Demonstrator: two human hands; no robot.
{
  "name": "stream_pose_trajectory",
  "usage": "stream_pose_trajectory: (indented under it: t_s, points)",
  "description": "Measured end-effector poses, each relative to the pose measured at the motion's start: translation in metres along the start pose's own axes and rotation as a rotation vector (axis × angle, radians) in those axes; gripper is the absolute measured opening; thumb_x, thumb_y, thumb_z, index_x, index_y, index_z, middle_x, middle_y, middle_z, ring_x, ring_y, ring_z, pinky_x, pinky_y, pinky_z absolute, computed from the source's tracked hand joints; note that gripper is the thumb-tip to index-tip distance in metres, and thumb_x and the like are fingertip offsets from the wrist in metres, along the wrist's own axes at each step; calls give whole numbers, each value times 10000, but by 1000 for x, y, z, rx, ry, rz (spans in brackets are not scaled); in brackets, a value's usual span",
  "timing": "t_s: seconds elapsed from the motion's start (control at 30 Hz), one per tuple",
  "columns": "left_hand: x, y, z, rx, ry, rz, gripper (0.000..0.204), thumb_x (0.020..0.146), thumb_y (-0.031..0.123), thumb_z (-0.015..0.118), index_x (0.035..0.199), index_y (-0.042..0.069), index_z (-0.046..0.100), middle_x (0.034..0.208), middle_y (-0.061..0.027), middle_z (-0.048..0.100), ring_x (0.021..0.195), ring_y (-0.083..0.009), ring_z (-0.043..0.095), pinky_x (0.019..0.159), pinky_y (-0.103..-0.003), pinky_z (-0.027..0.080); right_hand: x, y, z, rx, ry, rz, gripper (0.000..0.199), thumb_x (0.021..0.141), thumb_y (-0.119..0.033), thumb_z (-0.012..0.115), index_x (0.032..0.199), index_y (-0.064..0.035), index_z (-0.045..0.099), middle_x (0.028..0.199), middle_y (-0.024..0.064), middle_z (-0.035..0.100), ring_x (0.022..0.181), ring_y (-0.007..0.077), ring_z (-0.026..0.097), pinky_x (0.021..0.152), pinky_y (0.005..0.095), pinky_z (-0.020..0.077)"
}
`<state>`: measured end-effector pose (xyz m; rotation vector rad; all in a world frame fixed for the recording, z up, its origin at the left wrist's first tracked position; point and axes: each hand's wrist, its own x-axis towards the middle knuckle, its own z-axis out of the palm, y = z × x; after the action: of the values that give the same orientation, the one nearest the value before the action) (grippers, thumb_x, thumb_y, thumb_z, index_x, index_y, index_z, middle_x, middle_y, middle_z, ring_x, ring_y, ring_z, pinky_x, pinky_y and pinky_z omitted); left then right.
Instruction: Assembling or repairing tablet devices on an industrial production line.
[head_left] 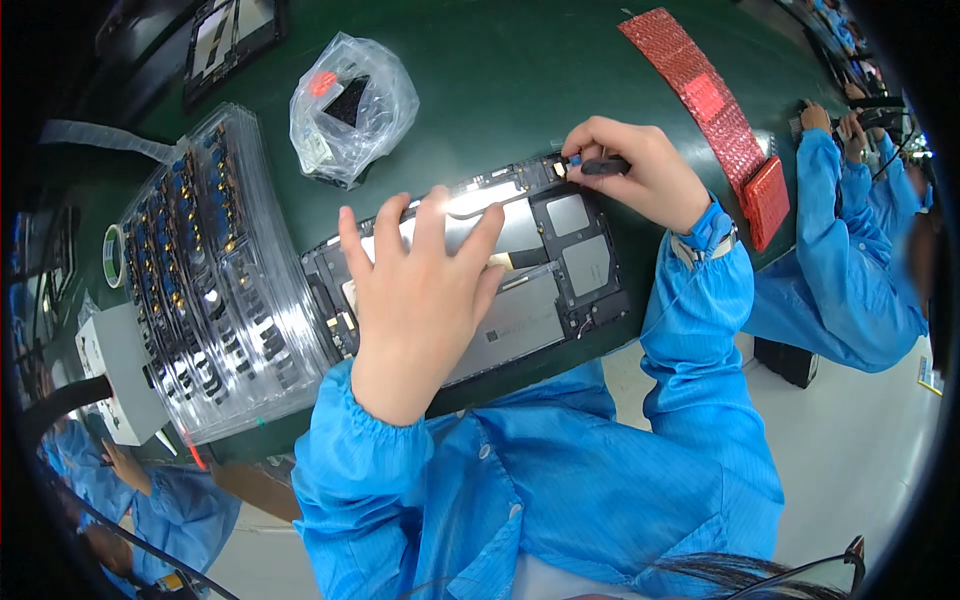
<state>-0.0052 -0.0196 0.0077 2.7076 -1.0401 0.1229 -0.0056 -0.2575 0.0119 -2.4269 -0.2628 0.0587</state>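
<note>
An opened tablet [515, 315] lies on the green table in front of me, its grey metal plates, battery and dark frame showing. My left hand [420, 280] rests across its left half, fingers spread over the upper boards. At the tablet's far right corner, my right hand [645, 175] is closed in a pinch around a small black rounded piece [605, 166], whose kind I cannot make out. A bit of blue shows by those fingertips, touching the corner. A wristband [705, 235] circles my right wrist.
Stacked clear plastic trays [230, 290] of small circuit parts stand left of the tablet. Beyond it lies a clear plastic bag [355, 110]. Red bubble wrap [690, 85] lies at the far right. Another tablet body [230, 40] sits far left. Co-workers in blue sit on both sides.
</note>
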Motion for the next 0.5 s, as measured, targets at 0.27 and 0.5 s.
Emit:
stream_pose_trajectory:
  t_s: [0.27,0.5]
  points:
    - [3,17,1,28,51,3,501,669,422,662,1130,270,541,1059,-158,454,1080,-373,414,916,-625,210,1,5,3,95,376,79,173,817,-76,543,981,-54,594,927,91,620,749,148,604,657,254,476]
    - [-45,3,-15,-132,67,-13,553,690,415,648,1192,237,498,1231,-156,428,1182,-409,328,933,-645,165,-8,-31,-6,-36,375,-311,278,786,-7,504,1041,-67,597,1193,114,512,985,230,559,769,315,470]
